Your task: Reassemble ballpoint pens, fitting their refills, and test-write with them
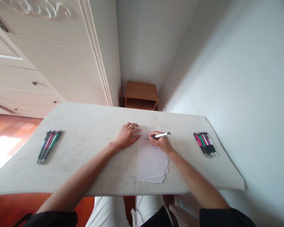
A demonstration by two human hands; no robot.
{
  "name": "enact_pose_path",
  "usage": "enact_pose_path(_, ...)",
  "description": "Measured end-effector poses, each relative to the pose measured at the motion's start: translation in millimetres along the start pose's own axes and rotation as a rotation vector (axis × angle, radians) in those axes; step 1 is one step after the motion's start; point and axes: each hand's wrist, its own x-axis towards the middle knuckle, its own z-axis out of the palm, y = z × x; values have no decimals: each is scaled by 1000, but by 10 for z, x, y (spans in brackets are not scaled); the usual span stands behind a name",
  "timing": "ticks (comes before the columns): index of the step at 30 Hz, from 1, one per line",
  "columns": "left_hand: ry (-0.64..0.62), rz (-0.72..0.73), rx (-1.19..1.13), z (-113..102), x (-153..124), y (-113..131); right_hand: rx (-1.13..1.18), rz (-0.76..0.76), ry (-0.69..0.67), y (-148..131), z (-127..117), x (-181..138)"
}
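A lined sheet of paper (151, 162) lies on the white table (90, 151) in front of me. My right hand (159, 142) is closed around a black-and-white pen (162, 135), whose tip touches the top of the sheet. My left hand (127, 135) lies flat with fingers stretched out, pressing on the table at the sheet's upper left corner; a ring is on one finger.
Three pens (48, 146) lie together at the table's left side. A bunch of several coloured pens (204, 144) lies at the right. A white wall runs along the right edge, a small wooden shelf (141, 95) stands beyond the table, and white cabinet doors (49, 63) are at the left.
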Motion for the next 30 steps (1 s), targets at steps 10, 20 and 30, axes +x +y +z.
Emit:
enact_pose_path(10, 13, 8, 1, 8, -7, -1, -66, 20, -11, -4, 5, -8)
enact_pose_path(20, 3, 5, 20, 7, -8, -3, 3, 32, -21, 16, -12, -3)
enact_pose_path(30, 11, 9, 8, 11, -2, 0, -21, 66, -5, 40, -10, 3)
